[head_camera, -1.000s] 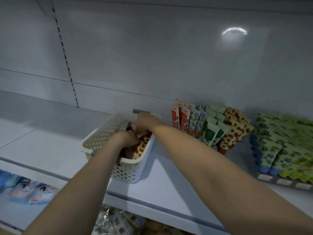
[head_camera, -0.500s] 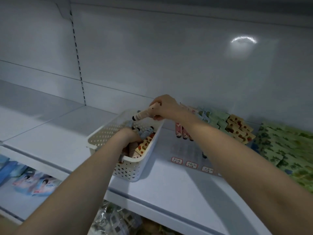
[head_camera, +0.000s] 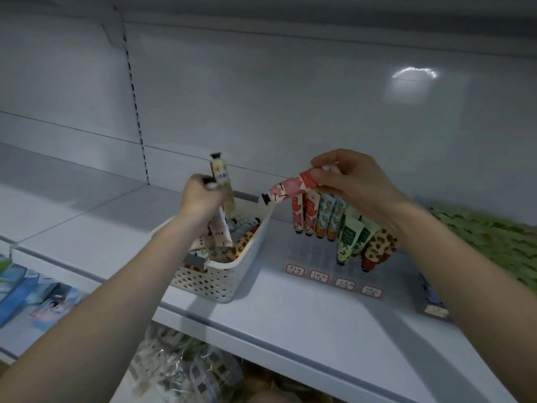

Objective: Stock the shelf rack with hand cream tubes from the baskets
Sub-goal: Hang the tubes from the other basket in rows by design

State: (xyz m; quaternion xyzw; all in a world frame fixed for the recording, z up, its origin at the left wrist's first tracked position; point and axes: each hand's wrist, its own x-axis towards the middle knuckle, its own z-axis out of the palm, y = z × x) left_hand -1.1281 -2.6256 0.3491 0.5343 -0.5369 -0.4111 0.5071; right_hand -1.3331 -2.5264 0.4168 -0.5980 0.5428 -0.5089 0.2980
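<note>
Basket [head_camera: 220, 283] sits nr the shelf's [head_camera: 290, 321] front edge w/ loose tubes [head_camera: 247, 229] inside. Left hand [head_camera: 200, 199] is above it, fingers curled round a few tubes, one cream tube [head_camera: 221, 174] cap-up. Right hand [head_camera: 351, 181] pinches a pink tube [head_camera: 287, 189] over the basket's right rim, cap pointing left, just above the rack [head_camera: 308, 254] w/ its standing tubes [head_camera: 325, 219].

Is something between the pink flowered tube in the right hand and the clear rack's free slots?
Nothing visible: air separates the pink flowered tube in the right hand from the bare front slots of the clear plastic rack.
</note>
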